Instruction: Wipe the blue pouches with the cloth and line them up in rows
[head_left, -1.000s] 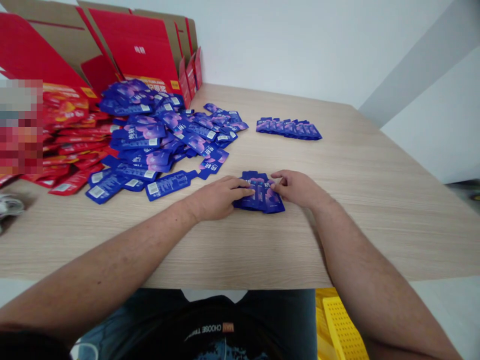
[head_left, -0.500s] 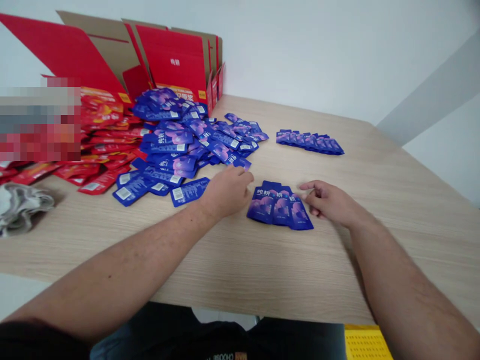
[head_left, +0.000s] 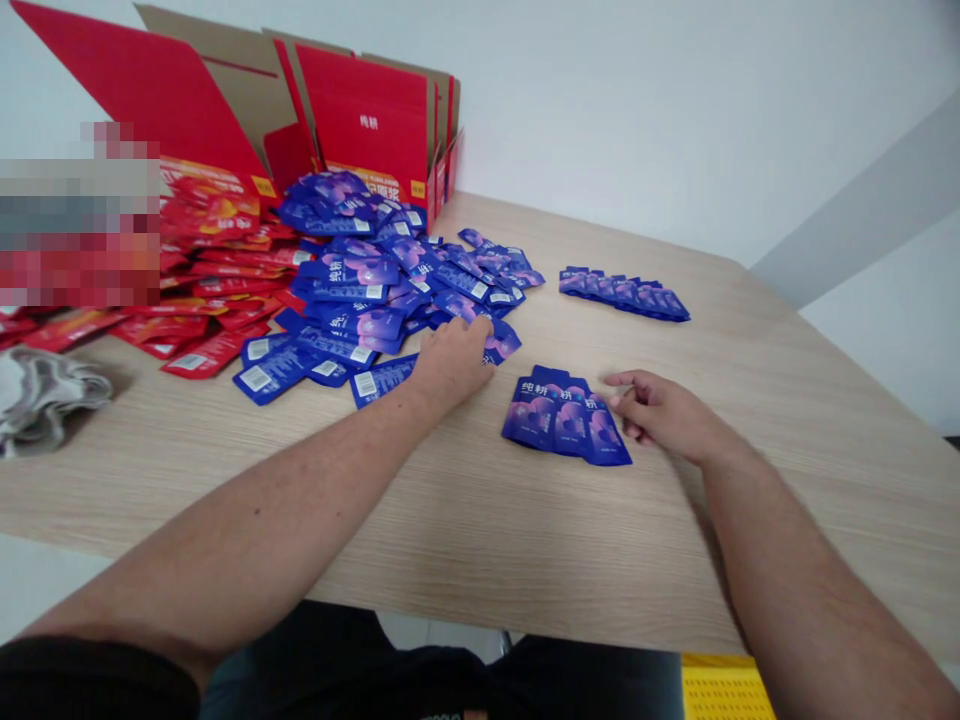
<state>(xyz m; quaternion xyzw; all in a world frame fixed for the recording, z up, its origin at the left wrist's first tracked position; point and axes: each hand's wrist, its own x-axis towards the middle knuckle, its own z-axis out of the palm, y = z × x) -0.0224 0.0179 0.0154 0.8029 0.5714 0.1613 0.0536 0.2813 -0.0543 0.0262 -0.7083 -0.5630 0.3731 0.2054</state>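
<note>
My left hand is at the near right edge of the heap of blue pouches, its fingers closed on a blue pouch whose purple-patterned end sticks out past them. To its right, three blue pouches lie face up on the table, overlapping like a fan. My right hand rests just right of this fan, index finger stretched toward its edge and the other fingers loosely curled, with nothing visible in them.
A neat overlapping row of blue pouches lies farther back. Red pouches are heaped at left, before open red cartons. A crumpled pale cloth lies at the left edge. Something yellow with holes shows below the table.
My left hand has reached forward to the heap and closed on a pouch, which has shifted to the right. My right hand stays beside the fan. The view has shifted slightly.
</note>
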